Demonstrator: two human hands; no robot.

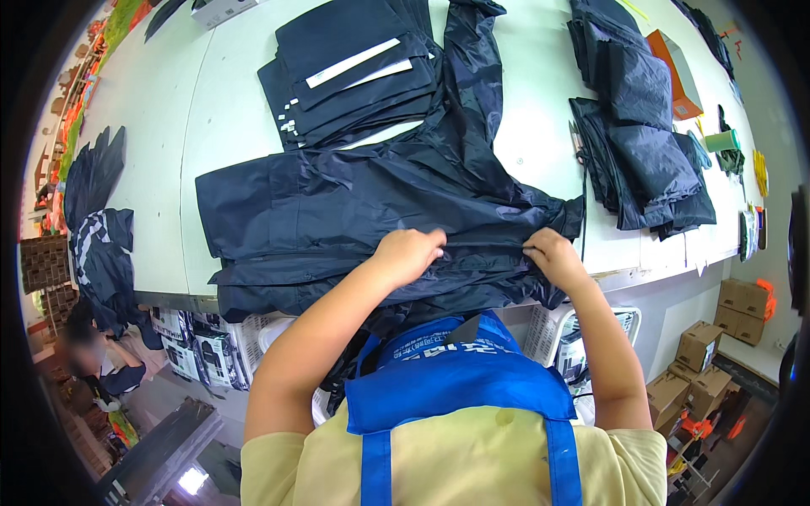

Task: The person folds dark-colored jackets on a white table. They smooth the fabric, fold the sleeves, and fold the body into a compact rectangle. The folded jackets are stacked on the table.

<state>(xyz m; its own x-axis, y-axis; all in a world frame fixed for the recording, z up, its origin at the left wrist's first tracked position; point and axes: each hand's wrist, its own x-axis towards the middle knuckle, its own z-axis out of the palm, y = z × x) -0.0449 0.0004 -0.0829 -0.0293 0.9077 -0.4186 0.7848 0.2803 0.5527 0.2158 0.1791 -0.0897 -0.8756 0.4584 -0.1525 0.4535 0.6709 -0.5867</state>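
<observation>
A dark navy jacket of thin, slightly shiny cloth lies across the table in front of me, one sleeve stretching toward the far side. Its near part is gathered in long folds and droops over the table's front edge. My left hand pinches a fold near the middle, fingertips pressed together on the cloth. Farther right along the same fold, my right hand grips the cloth between thumb and fingers, close to the jacket's narrow right end. Beyond the jacket, partly beneath its sleeve, sits a stack of folded dark garments with white strips.
Folded dark garments lie at the right, beside an orange box and a green spool. Dark clothing hangs over the table's left end. White baskets stand below the front edge. Another person is at lower left.
</observation>
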